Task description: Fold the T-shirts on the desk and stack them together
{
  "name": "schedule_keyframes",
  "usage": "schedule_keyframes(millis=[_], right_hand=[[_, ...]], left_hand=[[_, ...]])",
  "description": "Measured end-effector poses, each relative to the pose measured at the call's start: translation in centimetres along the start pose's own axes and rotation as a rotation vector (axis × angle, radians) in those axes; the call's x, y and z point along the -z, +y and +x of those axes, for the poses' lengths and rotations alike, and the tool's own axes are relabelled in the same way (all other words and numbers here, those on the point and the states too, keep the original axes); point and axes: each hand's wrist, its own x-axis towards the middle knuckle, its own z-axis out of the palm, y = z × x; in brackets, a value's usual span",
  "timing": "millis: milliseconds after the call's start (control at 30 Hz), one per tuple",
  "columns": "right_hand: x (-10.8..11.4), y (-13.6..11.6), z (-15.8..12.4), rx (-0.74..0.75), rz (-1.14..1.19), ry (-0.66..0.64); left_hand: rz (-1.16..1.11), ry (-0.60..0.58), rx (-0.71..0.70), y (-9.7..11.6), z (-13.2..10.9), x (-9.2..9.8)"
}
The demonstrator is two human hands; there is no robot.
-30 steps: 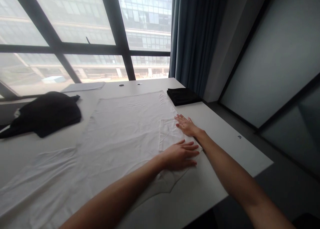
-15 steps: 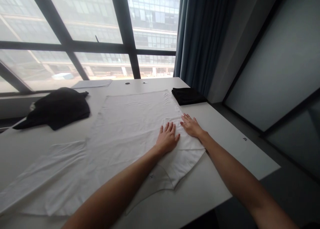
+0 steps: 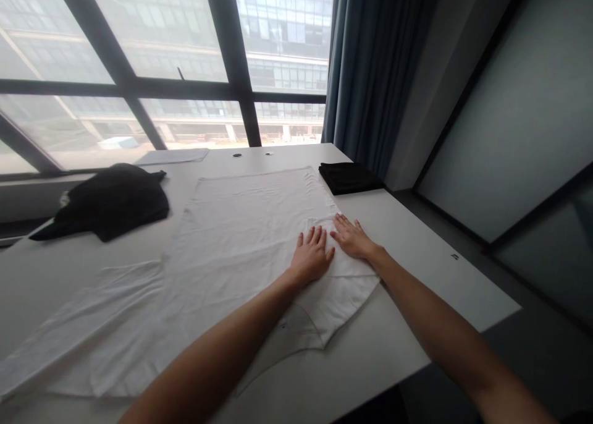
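Observation:
A white T-shirt [image 3: 241, 226] lies spread on the table, its neckline toward me and its hem toward the window. The sleeve on the left is stretched out; the one on the right is folded in over the body. My left hand [image 3: 313, 256] rests flat on the shirt near that folded sleeve, fingers spread. Just to its right, my right hand [image 3: 353, 237] lies flat at the shirt's right edge, on the folded sleeve, with its fingers extended. My left forearm hides part of the neckline and the shirt's near side.
The white table [image 3: 417, 251] stands against the window. On its left lies a crumpled black garment [image 3: 115, 201]; at the back right is a folded black cloth [image 3: 349, 177]. A flat white sheet [image 3: 173, 156] sits by the window. A blue curtain [image 3: 375, 65] hangs behind.
My right hand has slid slightly left and down on the folded sleeve, closer to my left hand. My left hand stays almost in place.

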Motion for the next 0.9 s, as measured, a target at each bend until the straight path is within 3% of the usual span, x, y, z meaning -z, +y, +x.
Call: schedule_keyframes(millis=[133, 300, 500, 700, 900], right_hand=[[0.6, 0.7, 0.1, -0.036, 0.012, 0.068], [0.2, 0.7, -0.1, -0.058, -0.003, -0.017], [-0.2, 0.3, 0.1, -0.061, -0.03, 0.109], [-0.6, 0.1, 0.0, -0.071, -0.006, 0.002], [-0.2, -0.2, 0.0, -0.074, -0.019, 0.119]], left_hand=[[-0.004, -0.005, 0.003, 0.0, 0.0, 0.1], [0.004, -0.01, 0.009, 0.2, -0.2, 0.4], [0.004, -0.006, 0.007, 0.3, -0.2, 0.4], [0.002, -0.005, 0.006, 0.3, -0.2, 0.3], [-0.002, -0.008, 0.009, 0.2, -0.1, 0.3]])
